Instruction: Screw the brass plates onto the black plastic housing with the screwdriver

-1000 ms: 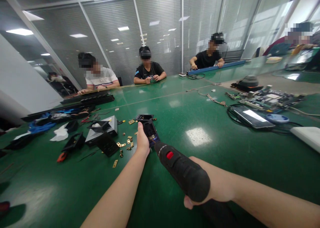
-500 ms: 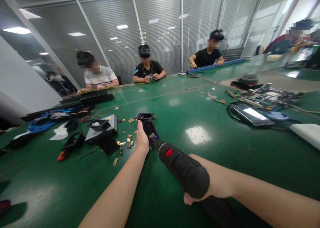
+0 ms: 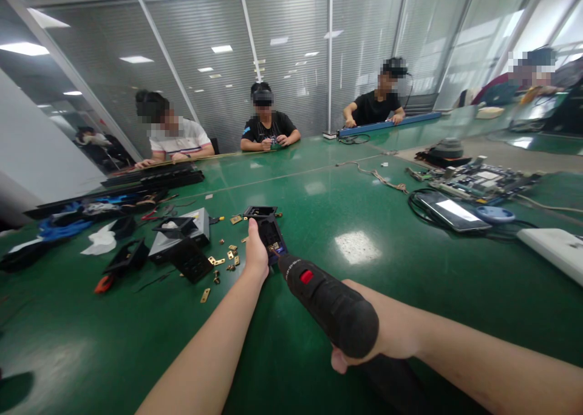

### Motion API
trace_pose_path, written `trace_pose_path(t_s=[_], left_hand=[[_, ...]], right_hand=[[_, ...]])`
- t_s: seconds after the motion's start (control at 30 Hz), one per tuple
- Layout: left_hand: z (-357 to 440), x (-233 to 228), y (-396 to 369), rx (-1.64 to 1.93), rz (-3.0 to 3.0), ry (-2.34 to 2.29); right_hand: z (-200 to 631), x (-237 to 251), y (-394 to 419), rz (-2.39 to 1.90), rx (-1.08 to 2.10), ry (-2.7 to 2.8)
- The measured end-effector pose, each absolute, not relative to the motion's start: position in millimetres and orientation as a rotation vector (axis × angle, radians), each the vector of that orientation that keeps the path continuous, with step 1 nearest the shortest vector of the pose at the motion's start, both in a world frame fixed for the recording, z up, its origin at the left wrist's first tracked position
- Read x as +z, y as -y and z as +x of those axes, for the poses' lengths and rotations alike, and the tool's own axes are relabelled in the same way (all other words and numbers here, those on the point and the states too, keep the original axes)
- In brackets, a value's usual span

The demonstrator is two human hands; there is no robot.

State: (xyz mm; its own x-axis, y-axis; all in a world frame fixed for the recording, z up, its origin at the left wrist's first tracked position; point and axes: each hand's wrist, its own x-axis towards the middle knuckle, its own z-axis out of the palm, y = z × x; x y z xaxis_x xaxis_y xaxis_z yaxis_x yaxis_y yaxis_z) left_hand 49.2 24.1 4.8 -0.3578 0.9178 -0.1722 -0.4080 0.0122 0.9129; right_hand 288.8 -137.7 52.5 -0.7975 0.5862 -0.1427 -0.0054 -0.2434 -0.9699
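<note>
One electric screwdriver, one black housing under its tip. Two hands: left hand, right hand. Brass clips scattered on the counter, roughly ten, too small to count exactly. One tablet. One circuit board. Four people seated.

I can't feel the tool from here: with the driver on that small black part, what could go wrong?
The left hand steadies the black part right beside the tip of the electric screwdriver, so a slip could catch the fingers. The right hand grips the driver far back, which may let it wobble. Loose brass pieces nearby could get knocked away.
</note>
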Motion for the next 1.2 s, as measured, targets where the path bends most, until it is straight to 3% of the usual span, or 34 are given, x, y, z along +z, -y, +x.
trace_pose_path(t_s=[1.2], left_hand=[[48.2, 5.0, -23.1, 1.562, 0.646, -1.21]], right_hand=[[287.3, 51.2, 137.7, -0.708, 2.064, 1.653]])
